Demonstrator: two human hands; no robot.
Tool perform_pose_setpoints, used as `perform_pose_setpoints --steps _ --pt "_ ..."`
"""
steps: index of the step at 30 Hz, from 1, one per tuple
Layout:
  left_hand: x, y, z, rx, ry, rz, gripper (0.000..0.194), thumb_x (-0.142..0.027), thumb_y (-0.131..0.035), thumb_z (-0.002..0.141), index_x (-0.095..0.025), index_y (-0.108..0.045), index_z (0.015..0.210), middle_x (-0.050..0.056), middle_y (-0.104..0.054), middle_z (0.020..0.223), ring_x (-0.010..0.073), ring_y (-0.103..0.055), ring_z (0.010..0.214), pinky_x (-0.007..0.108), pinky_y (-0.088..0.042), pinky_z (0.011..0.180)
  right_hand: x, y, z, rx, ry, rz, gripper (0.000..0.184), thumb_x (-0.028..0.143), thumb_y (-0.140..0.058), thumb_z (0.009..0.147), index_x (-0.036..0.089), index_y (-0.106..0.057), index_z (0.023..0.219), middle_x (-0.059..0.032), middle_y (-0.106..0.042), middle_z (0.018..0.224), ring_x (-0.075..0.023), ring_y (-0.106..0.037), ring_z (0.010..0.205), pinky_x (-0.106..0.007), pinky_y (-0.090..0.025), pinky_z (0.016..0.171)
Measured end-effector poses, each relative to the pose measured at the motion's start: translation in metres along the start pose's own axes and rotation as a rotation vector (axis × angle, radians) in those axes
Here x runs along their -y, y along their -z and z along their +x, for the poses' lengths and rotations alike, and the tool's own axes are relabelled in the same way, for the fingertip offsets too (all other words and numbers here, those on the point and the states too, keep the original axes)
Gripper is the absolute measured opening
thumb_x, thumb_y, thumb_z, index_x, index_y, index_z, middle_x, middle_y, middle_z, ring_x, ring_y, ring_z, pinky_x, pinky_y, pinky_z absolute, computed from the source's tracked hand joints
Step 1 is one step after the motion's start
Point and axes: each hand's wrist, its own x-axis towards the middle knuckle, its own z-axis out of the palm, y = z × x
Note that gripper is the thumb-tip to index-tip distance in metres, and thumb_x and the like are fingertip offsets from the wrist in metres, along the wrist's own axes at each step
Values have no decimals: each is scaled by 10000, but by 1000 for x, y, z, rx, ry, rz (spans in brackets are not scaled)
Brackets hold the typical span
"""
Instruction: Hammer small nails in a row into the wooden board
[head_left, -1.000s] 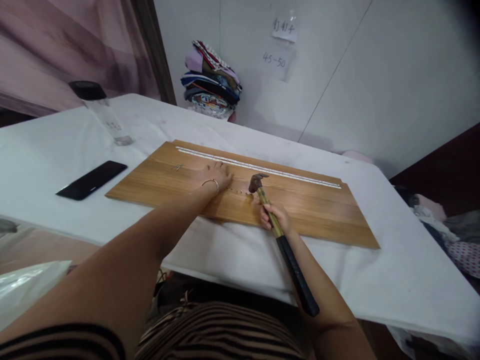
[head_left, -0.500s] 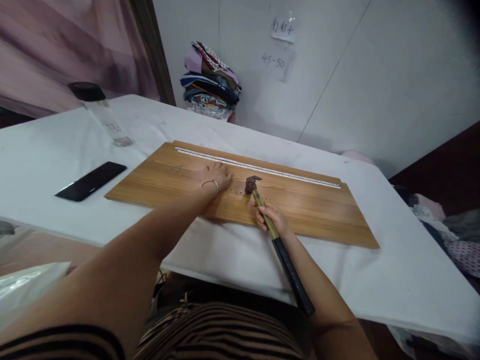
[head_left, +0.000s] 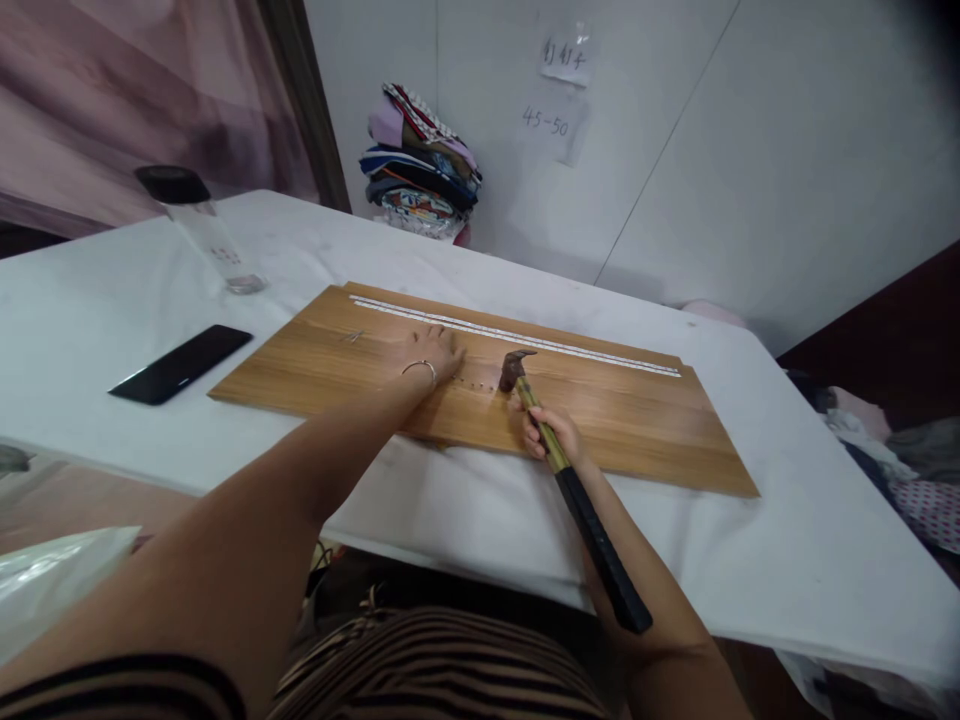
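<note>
My right hand (head_left: 551,432) is wrapped round the upper handle of a claw hammer (head_left: 556,455), whose rusty head is over the wooden board (head_left: 637,420). Just left of the hammer head, a short row of small nails (head_left: 481,386) shows on the board. My left hand (head_left: 435,352) lies flat on the board with its fingers spread, a thin bracelet at the wrist. Left of it, a few loose nails (head_left: 354,336) rest on the wood. Two pale measuring strips (head_left: 517,337) run along the board's far side. Whether the hammer head touches a nail I cannot tell.
The board lies on a white table (head_left: 810,560). To the left are a black phone (head_left: 184,365) and a clear bottle (head_left: 214,240) with a dark lid. A stack of folded cloth (head_left: 424,165) stands at the back, by a wall with paper notes (head_left: 551,125).
The hammer and my right hand have shifted a little to the right, uncovering more of the nail row. My left hand stays in place.
</note>
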Motion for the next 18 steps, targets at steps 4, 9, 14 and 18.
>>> perform_pose_setpoints --steps 4,9,14,18 --pt "1 -2 1 -8 5 3 474 -464 -363 965 -216 -610 1284 150 -564 1453 323 -446 1390 508 -334 1118 0 -1 -2 -5 24 12 410 500 -692 767 177 -592 1001 102 -465 523 -74 -374 327 -225 -220 342" --pt "0 -2 -3 -15 1 29 475 -462 -371 968 -213 -618 1288 147 -579 1444 322 -463 1373 516 -346 1115 -3 -2 -4 18 8 2 373 487 -690 788 195 -571 988 97 -465 527 -77 -364 332 -224 -218 350" --pt "0 -4 -5 -6 10 38 454 -463 -388 979 -227 -615 1293 127 -568 1460 300 -452 1390 489 -347 1125 -7 -4 -5 38 20 -24 429 515 -703 790 186 -571 1032 84 -481 550 -82 -402 346 -225 -246 370" --pt "1 -7 -5 -20 13 45 443 -467 -385 987 -240 -609 1295 111 -572 1455 284 -458 1376 474 -346 1130 -10 -7 -4 19 12 -50 478 548 -727 770 184 -560 1031 76 -498 563 -82 -429 360 -220 -270 384"
